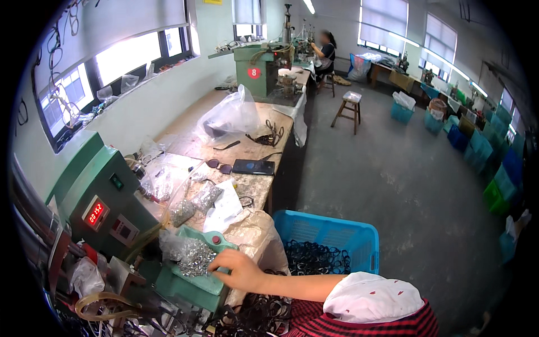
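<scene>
The metal parts (pixel 195 259) are tiny; they glint silver.

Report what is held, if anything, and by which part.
It cannot be told: the right hand is at the edge of the small silvery parts, but whether its grip holds one is unclear. The left hand is out of view.

Seen from head height through a wide fisheye lens, looking down past the near right hand (pixel 238 272) and along the counter (pixel 191 132) toward distant windows (pixel 383 21).
</scene>
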Demonstrator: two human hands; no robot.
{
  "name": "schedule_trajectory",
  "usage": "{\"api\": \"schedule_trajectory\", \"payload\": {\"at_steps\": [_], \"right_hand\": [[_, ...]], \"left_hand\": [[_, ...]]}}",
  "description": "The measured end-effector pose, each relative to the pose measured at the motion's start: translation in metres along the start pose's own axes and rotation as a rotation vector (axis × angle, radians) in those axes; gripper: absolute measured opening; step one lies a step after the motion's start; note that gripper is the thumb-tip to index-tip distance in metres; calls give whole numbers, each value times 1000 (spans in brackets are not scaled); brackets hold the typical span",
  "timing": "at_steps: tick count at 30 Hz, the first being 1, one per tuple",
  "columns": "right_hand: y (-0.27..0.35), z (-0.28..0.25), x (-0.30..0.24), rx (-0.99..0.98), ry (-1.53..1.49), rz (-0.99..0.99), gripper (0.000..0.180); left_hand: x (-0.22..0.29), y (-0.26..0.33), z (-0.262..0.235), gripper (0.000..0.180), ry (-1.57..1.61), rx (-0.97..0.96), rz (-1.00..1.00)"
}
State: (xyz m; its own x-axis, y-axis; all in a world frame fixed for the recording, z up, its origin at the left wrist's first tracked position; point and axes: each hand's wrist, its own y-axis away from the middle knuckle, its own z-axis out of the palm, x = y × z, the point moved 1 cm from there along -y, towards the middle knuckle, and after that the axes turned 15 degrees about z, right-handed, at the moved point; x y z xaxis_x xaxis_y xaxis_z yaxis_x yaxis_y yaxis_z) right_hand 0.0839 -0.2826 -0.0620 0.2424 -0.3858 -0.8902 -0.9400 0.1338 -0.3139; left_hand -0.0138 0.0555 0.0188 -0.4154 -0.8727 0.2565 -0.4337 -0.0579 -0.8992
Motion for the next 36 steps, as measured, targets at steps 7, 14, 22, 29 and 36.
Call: {"api": "schedule_trajectory", "payload": {"at_steps": [7, 14, 22, 29, 36], "right_hand": [[-32, 72, -87, -345, -376, 59, 18], [-18, 94, -95, -434, -688, 245, 39], [-3, 120, -111, -465, -1030, 305, 44], [-3, 111, -111, -565, -816, 360, 46], [6, 122, -114, -399, -711, 346, 56]], "left_hand": [[17, -14, 23, 20, 277, 128, -121], [31, -19, 14, 22, 458, 340, -116], [11, -26, 15, 21, 380, 286, -83], [-19, -27, 19, 20, 281, 197, -65], [-27, -26, -1, 19, 175, 175, -134]]}}
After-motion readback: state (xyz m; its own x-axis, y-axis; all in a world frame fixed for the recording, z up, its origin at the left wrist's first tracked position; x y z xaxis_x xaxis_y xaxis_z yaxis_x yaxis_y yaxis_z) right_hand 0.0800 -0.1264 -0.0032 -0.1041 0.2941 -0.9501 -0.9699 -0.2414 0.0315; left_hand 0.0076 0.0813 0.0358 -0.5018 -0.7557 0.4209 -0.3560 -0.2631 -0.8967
